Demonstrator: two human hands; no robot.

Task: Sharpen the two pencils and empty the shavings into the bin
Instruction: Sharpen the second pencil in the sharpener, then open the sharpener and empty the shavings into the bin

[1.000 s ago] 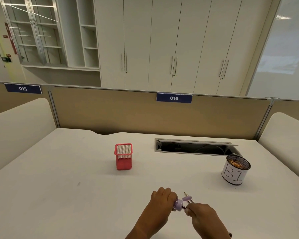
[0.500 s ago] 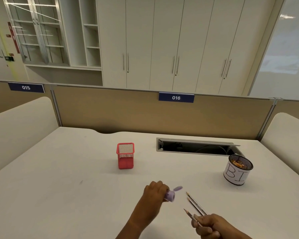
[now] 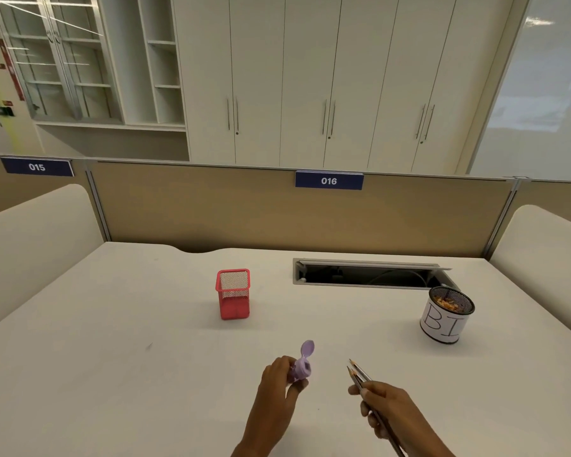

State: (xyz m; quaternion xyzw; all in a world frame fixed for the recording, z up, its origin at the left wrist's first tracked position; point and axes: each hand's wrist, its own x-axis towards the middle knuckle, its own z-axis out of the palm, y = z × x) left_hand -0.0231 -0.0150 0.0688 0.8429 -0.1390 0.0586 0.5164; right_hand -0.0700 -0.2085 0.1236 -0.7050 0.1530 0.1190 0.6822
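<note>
- Purple sharpener [image 3: 300,367] sits in the left hand [image 3: 279,384], whose fingers curl round its body. It is low over the near part of the table, and its little round lid [image 3: 308,348] is flipped up and open.
- Two pencils [image 3: 358,374] are gripped side by side in the right hand [image 3: 386,407]. Their sharp tips point up and away toward the far side, and their back ends run down past the hand to the bottom edge of the view.
- Both hands are near each other but apart, with bare white table [image 3: 112,357] between them.
- Off to the right, well apart from the hands, stands the bin [image 3: 442,324]. It is a round mesh pot with a white paper label, and orange-brown shavings [image 3: 450,303] lie inside it.
- Further back on the left, a red mesh cup [image 3: 233,295] stands upright.
- Just behind the bin is a long open slot [image 3: 366,275] in the table, with cables in it.
- At the back of the table is a tan wall [image 3: 195,206] with a blue "016" sign [image 3: 328,180].
</note>
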